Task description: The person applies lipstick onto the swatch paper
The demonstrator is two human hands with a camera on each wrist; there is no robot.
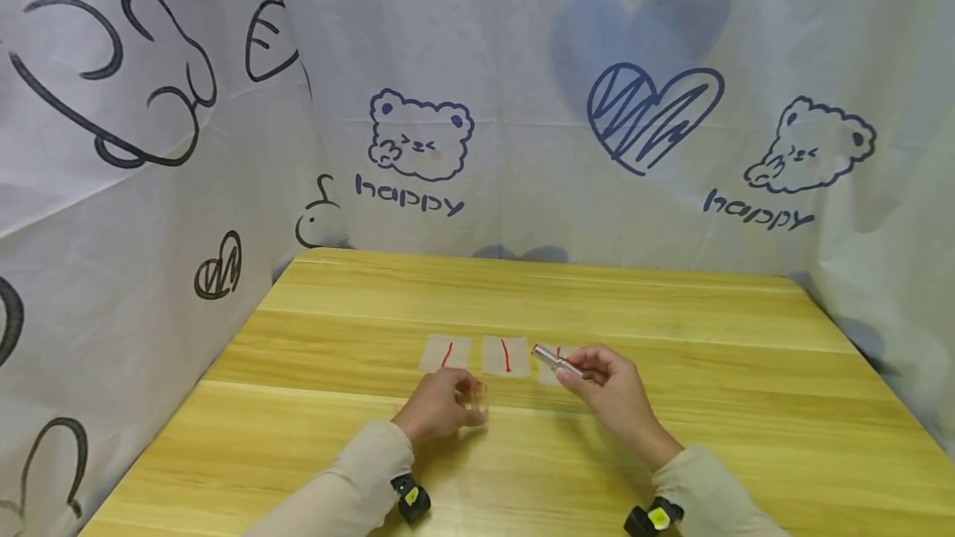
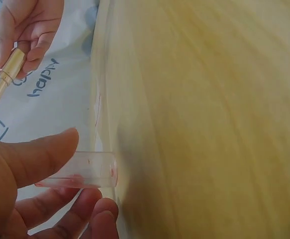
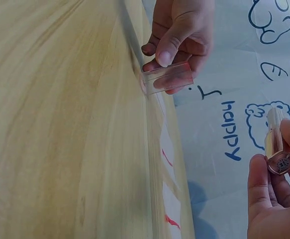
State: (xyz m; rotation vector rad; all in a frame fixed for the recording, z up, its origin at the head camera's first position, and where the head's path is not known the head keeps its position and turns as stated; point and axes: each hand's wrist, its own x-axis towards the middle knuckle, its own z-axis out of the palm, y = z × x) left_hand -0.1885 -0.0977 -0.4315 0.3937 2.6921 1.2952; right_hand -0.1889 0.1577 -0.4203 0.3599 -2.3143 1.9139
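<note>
A clear lipstick cap (image 1: 481,401) with reddish smears is pinched between the thumb and fingers of my left hand (image 1: 438,406), low over the wooden table. Seen from the left wrist, the cap (image 2: 97,168) lies sideways, its round end pointing right. My right hand (image 1: 618,398) grips a shiny silver-and-gold lipstick (image 1: 558,360) by its base, the tip tilted up to the left. The right wrist view shows the round bottom of the lipstick (image 3: 281,163) and a dark label on it. Hand and lipstick overlap the rightmost paper in the head view.
Three pale paper squares lie in a row on the table (image 1: 298,404), each with a red stroke: left (image 1: 434,353), middle (image 1: 494,357) and right (image 1: 548,373). White cloth (image 1: 515,214) with cartoon drawings hangs behind and at both sides.
</note>
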